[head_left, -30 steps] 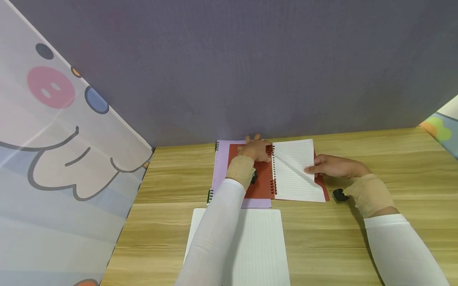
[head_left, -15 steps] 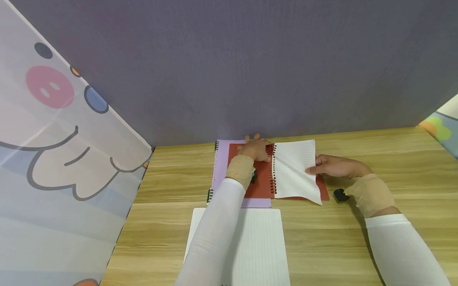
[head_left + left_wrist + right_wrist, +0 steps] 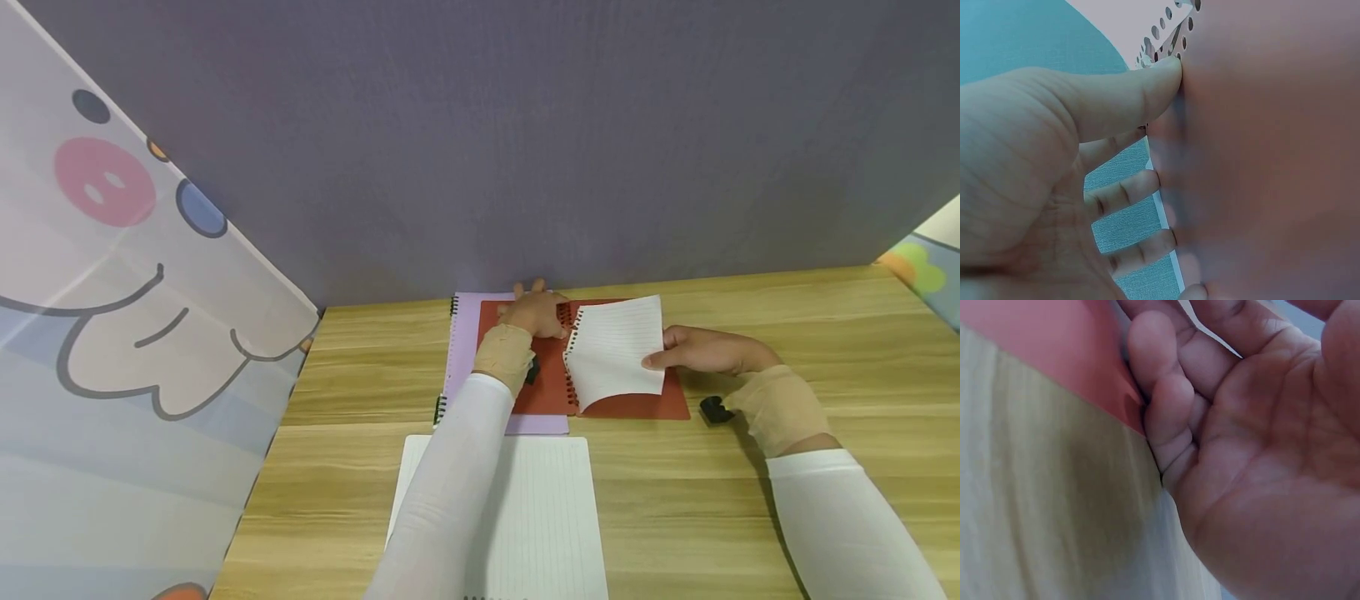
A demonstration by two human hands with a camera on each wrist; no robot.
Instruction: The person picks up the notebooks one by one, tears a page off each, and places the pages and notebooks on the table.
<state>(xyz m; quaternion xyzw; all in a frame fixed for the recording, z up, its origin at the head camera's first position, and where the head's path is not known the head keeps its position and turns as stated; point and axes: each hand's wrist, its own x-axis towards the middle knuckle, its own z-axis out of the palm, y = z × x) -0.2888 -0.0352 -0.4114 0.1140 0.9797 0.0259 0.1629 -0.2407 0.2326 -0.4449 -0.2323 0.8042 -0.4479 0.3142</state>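
A small red spiral notebook (image 3: pixel 540 396) lies spread at the back of the table, over a purple notebook (image 3: pixel 465 342). My left hand (image 3: pixel 532 317) presses on its left cover beside the coil (image 3: pixel 572 393). In the left wrist view, the left hand (image 3: pixel 1029 150) has its thumb by the punched holes (image 3: pixel 1184 42) and its straight fingers spread along the cover's edge. My right hand (image 3: pixel 705 348) pinches the right side of a ruled white sheet (image 3: pixel 618 346), whose holed left edge lies over the coil. The right wrist view shows the right hand (image 3: pixel 1247 444) beside the red cover (image 3: pixel 1054 356).
A larger ruled sheet (image 3: pixel 540 508) lies nearer me, partly under my left sleeve (image 3: pixel 442 500). Behind the notebooks rises a grey-purple panel (image 3: pixel 525 150). A cartoon-printed sheet (image 3: pixel 150 333) stands on the left. A small black piece (image 3: pixel 715 410) shows at my right wrist.
The ruled sheet has buckled and its holed edge has come away from the coil at the lower end, baring the red cover beneath. Both hands stay nearly in place.
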